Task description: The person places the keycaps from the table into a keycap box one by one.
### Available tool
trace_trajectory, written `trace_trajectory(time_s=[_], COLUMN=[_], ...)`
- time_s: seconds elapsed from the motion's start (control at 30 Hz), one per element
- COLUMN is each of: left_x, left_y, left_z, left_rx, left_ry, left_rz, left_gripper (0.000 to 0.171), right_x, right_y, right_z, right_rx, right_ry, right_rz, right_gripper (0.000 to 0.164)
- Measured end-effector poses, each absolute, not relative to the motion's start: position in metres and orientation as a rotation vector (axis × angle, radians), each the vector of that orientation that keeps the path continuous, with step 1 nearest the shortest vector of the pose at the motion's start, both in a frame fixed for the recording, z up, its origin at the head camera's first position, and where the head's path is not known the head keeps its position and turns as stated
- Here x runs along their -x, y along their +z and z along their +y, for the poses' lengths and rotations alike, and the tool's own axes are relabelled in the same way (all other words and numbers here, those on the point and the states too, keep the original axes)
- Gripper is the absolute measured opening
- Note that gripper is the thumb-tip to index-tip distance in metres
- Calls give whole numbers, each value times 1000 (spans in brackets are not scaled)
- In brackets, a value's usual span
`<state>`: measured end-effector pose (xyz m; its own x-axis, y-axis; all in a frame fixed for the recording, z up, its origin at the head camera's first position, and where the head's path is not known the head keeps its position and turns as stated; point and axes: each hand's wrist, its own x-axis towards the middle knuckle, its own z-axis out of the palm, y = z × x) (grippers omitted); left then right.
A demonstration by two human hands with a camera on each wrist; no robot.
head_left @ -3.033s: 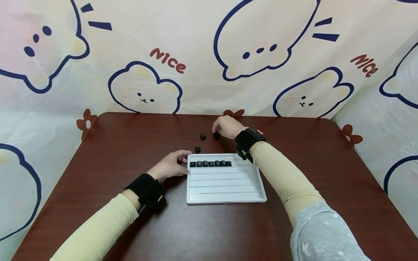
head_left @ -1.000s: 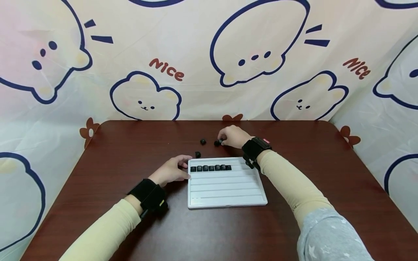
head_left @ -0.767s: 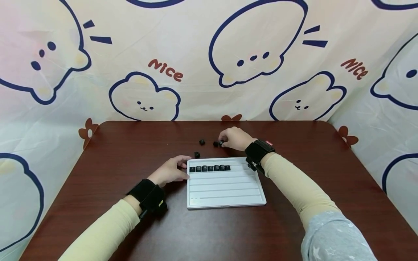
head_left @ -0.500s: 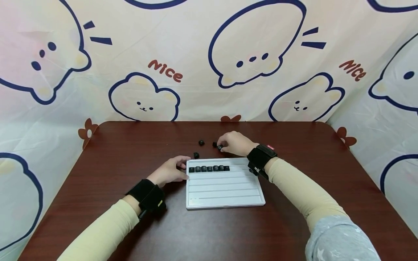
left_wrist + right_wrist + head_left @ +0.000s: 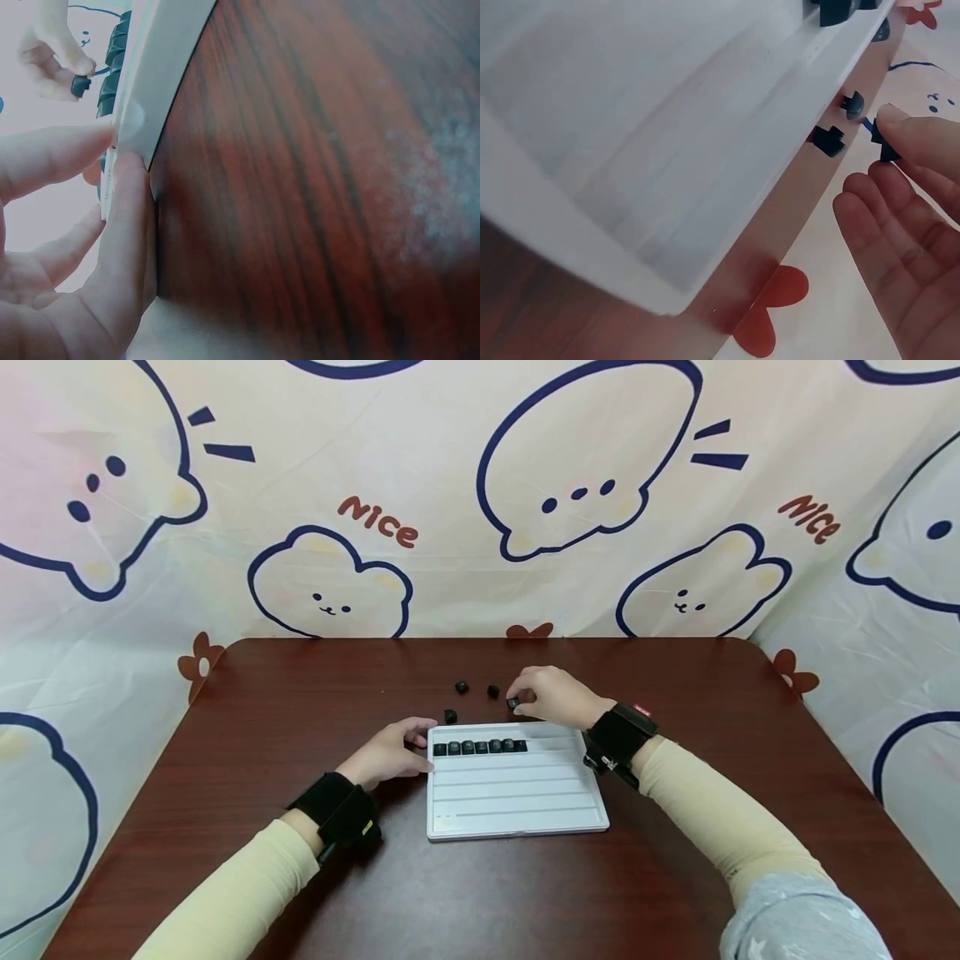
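Your right hand (image 5: pixel 558 696) pinches a key (image 5: pixel 513 702) near frame centre, now drawn apart from three loose keys (image 5: pixel 492 692), so it is singled out; your left hand (image 5: pixel 386 754), fingers relaxed, touches the tray (image 5: pixel 517 785).

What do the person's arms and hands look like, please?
The left hand and right hand are bare. The black wrist bands carry a yellow mark (left) and a red tag (right). The forearm sleeves are pale yellow; a starred grey sleeve shows on the right.
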<state>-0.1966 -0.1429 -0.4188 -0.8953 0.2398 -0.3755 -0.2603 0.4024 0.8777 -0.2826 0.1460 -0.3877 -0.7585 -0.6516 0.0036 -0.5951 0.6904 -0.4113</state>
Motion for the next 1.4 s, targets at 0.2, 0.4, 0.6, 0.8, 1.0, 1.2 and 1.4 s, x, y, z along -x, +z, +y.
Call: trace_trajectory(time_s=[0.2,0.4,0.6,0.8,1.0,1.2,1.4], left_x=[197,199,201,200,202,202,199], left_y=[-419,-417,-416,-416,-416,-416,-414], left_z=[-144,-145,-144,-143,-143,-143,-141], left_rx=[11,16,6,28,14,11,1], left_ry=[1493,1483,1479,1479,1480,1488,1476], left_rz=[2221,2215,2207,2200,2201,2196,2199], left_gripper=[66,66,66,65,66,67,67], right_x=[272,265,256,248,243,240,238], right_y=[-385,-384,-383,-383,-384,-386,-389], right_z=[158,166,176,181,181,179,179], right_rx=[1029,1028,996,973,987,1018,1023], right_ry=[-643,-639,-662,-638,-623,-596,-583], right_rz=[2754,2761,2766,2771,2761,2730,2696], right_gripper=[19,21,21,21,21,20,20])
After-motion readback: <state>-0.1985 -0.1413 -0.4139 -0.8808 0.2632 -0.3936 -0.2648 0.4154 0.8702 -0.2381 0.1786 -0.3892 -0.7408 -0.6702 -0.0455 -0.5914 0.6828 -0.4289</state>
